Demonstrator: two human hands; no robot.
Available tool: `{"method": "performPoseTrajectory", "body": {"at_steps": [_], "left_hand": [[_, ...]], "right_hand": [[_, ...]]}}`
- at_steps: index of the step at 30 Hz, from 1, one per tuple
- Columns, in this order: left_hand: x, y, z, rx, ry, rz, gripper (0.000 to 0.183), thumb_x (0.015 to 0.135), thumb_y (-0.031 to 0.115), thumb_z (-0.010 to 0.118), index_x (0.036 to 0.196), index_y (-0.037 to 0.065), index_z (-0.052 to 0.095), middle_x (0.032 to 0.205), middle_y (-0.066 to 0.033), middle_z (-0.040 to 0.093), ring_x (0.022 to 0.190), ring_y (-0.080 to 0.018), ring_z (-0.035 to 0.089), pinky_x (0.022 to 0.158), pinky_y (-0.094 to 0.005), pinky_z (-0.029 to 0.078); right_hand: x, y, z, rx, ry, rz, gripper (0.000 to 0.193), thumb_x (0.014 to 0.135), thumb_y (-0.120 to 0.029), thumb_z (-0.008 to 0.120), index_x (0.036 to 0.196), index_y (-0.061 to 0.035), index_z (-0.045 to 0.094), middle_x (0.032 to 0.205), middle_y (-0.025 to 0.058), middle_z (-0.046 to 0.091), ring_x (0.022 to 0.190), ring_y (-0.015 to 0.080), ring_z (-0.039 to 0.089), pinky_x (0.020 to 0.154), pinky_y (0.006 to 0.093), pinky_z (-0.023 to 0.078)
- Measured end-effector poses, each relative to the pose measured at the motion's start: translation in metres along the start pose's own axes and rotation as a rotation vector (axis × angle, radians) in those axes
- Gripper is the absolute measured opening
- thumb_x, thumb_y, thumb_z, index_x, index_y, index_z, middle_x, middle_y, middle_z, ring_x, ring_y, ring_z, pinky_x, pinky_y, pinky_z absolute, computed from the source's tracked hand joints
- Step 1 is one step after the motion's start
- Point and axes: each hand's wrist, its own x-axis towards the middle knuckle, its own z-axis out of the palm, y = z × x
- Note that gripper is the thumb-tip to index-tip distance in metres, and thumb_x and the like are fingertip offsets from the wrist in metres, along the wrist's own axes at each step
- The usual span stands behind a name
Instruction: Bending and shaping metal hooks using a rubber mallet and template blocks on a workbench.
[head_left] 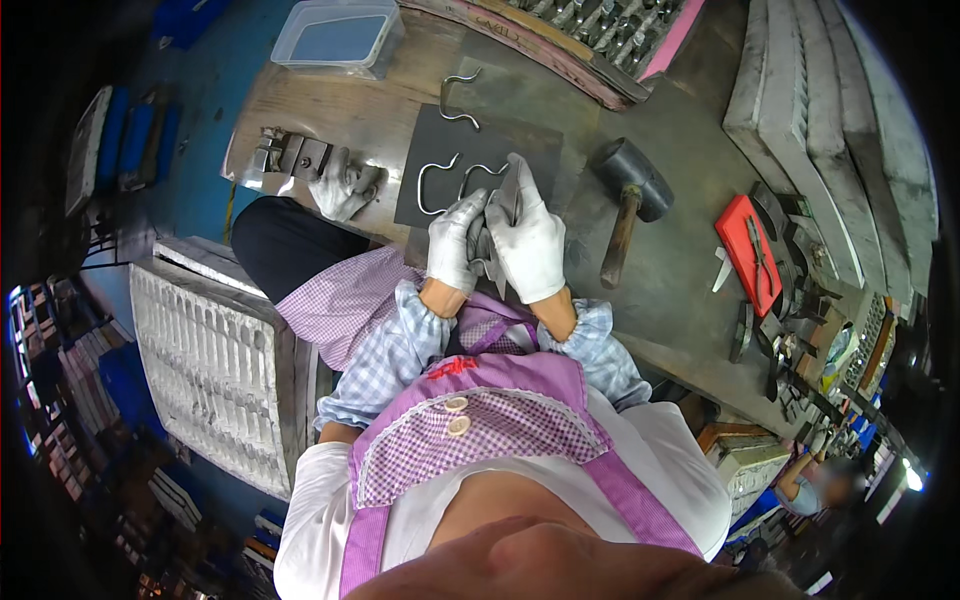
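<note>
Both my hands wear white gloves and meet at the near edge of the worktable. My right hand (527, 245) is closed round a flat grey metal tool (508, 195), its kind mostly hidden by the fingers. Pressed close on the other side, my left hand (453, 243) has its fingers curled; what they grip is hidden. Just beyond the fingertips shows a bent shiny metal rod (482, 170); I cannot tell whether it is held. Two similar bent rods, one nearer (424, 185) and one farther (447, 98), lie on and by a dark square sheet (412, 190).
A black-headed mallet (632, 180) lies to the right, beyond it pliers (757, 250) on a red tray (740, 225). At left are a metal fixture (292, 153) and a crumpled glove (343, 188). A clear plastic box (335, 40) and a rack of metal parts (610, 30) stand at the back.
</note>
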Motion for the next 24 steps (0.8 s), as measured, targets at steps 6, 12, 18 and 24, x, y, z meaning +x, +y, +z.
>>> {"method": "performPoseTrajectory", "body": {"at_steps": [6, 12, 18, 24], "left_hand": [[0.003, -0.002, -0.01, 0.146, -0.036, 0.182, 0.029, 0.089, 0.019, 0.071, 0.107, -0.003, 0.068, 0.096, -0.0049, 0.07, 0.083, -0.0111, 0.064, 0.077, -0.0247, 0.051], [0.035, 0.005, 0.017, 1.031, 0.013, 0.553, 0.036, 0.092, 0.036, 0.067, 0.101, 0.002, 0.07, 0.071, -0.0166, 0.067, 0.06, -0.0232, 0.067, 0.058, -0.0345, 0.052], [0.051, 0.062, 0.055, 1.911, -0.208, 0.657, 0.039, 0.093, 0.046, 0.056, 0.101, 0.011, 0.07, 0.086, -0.0168, 0.071, 0.08, -0.0366, 0.069, 0.071, -0.0463, 0.055], [0.15, 0.134, 0.013, 2.249, -0.312, 1.262, 0.024, 0.091, 0.017, 0.055, 0.112, 0.017, 0.067, 0.087, -0.01, 0.064, 0.081, -0.0291, 0.065, 0.074, -0.0426, 0.052]], "right_hand": [[-0.002, 0.019, 0.016, 0.482, -0.087, -0.107, 0.06, 0.08, -0.01, 0.065, 0.14, -0.0125, 0.054, 0.094, 0.0187, 0.072, 0.072, 0.0133, 0.069, 0.07, 0.0303, 0.055], [0.017, 0.09, 0.008, 0.243, 0.273, -0.215, 0.059, 0.086, -0.003, 0.063, 0.143, -0.0107, 0.049, 0.101, 0.0131, 0.072, 0.089, 0.0131, 0.067, 0.08, 0.0295, 0.053], [0.015, 0.104, -0.018, 0.1, 0.083, -0.042, 0.061, 0.087, -0.014, 0.07, 0.143, -0.0087, 0.046, 0.093, 0.0183, 0.07, 0.088, 0.0199, 0.069, 0.079, 0.0334, 0.053], [0.007, 0.033, -0.062, -0.133, 0.294, -0.414, 0.055, 0.085, -0.019, 0.071, 0.135, -0.0022, 0.053, 0.105, 0.0196, 0.068, 0.094, 0.0322, 0.068, 0.086, 0.0401, 0.053]]}}
